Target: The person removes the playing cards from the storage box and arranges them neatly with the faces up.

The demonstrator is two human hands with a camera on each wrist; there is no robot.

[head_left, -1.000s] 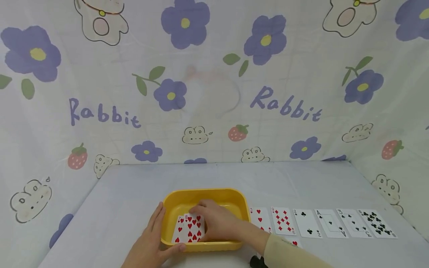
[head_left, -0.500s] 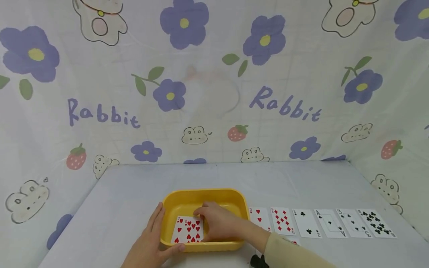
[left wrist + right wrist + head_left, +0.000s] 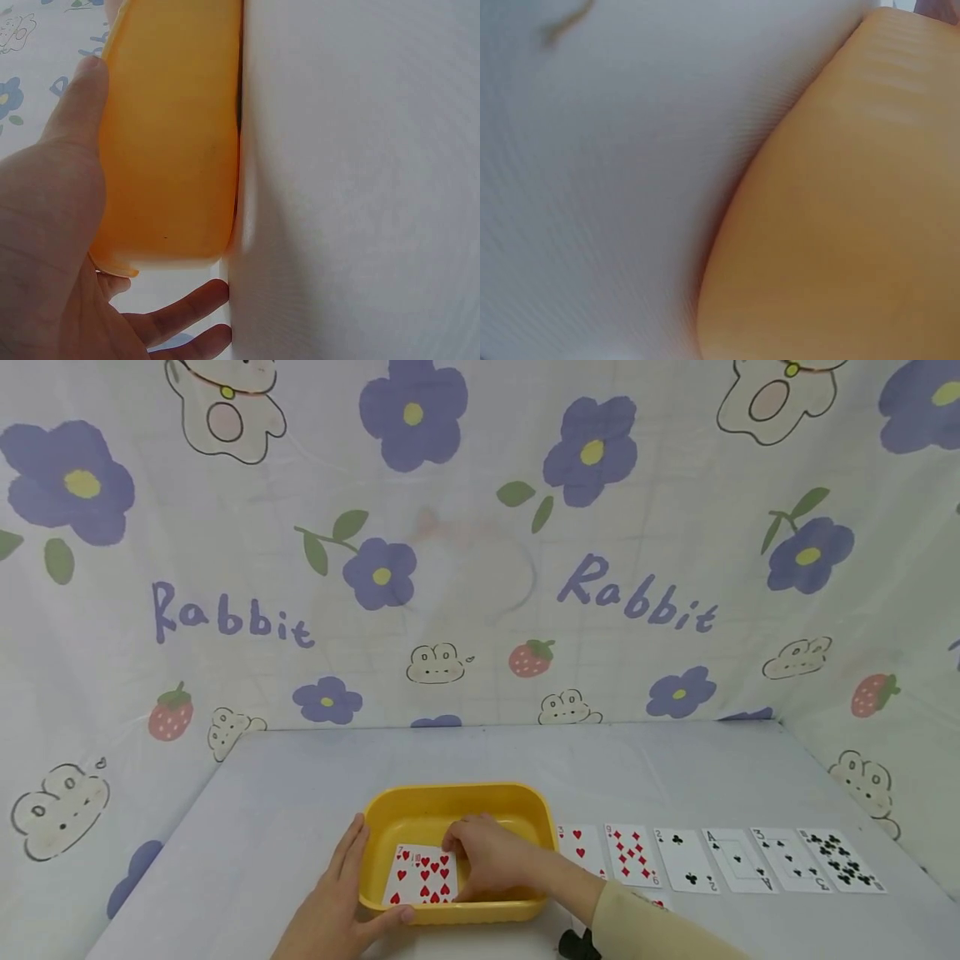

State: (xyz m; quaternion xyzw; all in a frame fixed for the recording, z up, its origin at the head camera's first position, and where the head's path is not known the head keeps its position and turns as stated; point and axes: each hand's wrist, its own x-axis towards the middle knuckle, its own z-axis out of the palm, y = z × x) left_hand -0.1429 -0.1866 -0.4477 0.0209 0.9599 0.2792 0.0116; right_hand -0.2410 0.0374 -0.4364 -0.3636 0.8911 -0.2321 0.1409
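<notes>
A yellow tray point(image 3: 457, 913) stands before me in the head view. My left hand point(image 3: 330, 893) steadies its near left corner, thumb along the front side and the other fingers fairly straight at the left side. The left wrist view shows that thumb point(image 3: 82, 97) against the tray wall. Inside the tray, a ten of hearts point(image 3: 433, 878) partly overlaps a seven of hearts point(image 3: 401, 875). My right hand point(image 3: 495, 860) reaches over the near right rim, with bent fingers and thumb at the ten's right edge. The right wrist view shows the tray wall point(image 3: 840, 210) but hides the fingertips.
Right of the tray lie a three of hearts point(image 3: 579, 852), nine of diamonds point(image 3: 633, 857), two of clubs point(image 3: 686, 860), ace point(image 3: 738, 860), three of clubs point(image 3: 786, 860) and eight of clubs point(image 3: 842, 862). Another red card and a black object point(image 3: 576, 946) sit near my right sleeve point(image 3: 645, 918).
The ten of hearts has gone down flatter onto the seven, then shifted slightly right along with my right fingers. My left hand and the tray stay where they were.
</notes>
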